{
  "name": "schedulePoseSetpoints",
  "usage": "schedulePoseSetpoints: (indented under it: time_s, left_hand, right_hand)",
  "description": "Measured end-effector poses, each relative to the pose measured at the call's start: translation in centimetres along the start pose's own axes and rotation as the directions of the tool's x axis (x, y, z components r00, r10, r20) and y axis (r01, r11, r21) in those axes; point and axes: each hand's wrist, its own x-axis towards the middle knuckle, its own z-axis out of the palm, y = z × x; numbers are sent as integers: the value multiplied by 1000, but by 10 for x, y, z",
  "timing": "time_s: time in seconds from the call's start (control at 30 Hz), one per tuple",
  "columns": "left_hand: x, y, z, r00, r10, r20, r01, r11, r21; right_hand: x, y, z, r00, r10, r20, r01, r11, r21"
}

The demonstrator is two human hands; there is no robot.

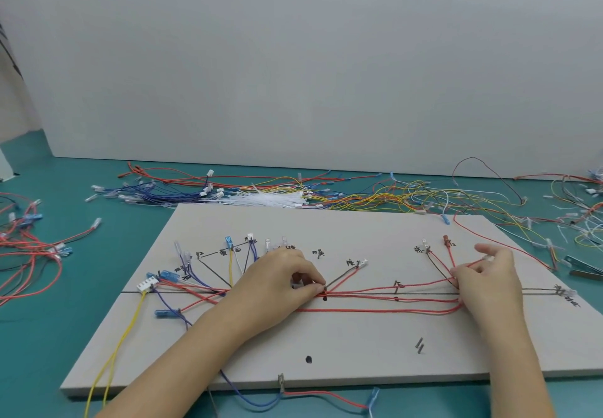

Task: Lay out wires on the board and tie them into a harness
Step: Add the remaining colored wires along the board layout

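Red wires [385,293] lying along trunk line on board [342,346]. Left hand [277,282] pinching bundle at branch mark; right hand [486,274] pinching one red wire, remaining fingers spread. Advisable: keep left pinch fixed, draw slack rightward, seat wire on drawn branch before tying.

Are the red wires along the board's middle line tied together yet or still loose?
Loose: the red wires run spread apart, no tie visible; the left hand just pinches them.

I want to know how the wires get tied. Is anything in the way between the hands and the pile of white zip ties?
Nothing visible blocks them. The white zip ties lie beyond the board's far edge; only flat wires lie between. But both the left hand and right hand are pinching red wires.
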Motion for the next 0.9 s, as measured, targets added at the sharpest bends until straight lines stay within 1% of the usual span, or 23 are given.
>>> schedulePoseSetpoints:
  time_s: [0.07,0.17,0.3,0.4,0.5,0.6,0.67,0.8,0.9]
  left_hand:
    - [0,-1,0,1000,-2,0,2,1000,3]
    - [1,1,0,1000,-1,5,1,1000,0]
    - [0,0,0,1000,-3,3,3,1000,2]
    - [0,0,0,1000,-4,8,4,1000,-1]
    - [0,1,0,1000,-4,12,4,1000,-5]
    - [-1,4,0,1000,-3,15,4,1000,-20]
    - [-2,7,-1,1000,5,12,-4,999,-35]
    - [-2,14,-2,996,87,36,-89,993,77]
    - [-4,19,-3,995,72,68,-79,991,105]
  right_hand:
    - [-1,0,0,999,-16,-41,15,999,-33]
    - [-1,0,-1,993,-47,-111,44,999,-29]
    - [2,4,-5,992,-84,-98,74,992,-103]
    - [3,8,-10,987,-85,-135,74,994,-85]
    - [4,11,-11,990,-66,-125,55,995,-86]
    - [4,14,-11,996,-15,-94,8,997,-76]
    - [3,15,-11,998,5,-67,-13,992,-127]
    - [4,18,-12,998,-2,-63,-10,983,-185]
    - [5,21,-14,999,-6,-53,-5,979,-203]
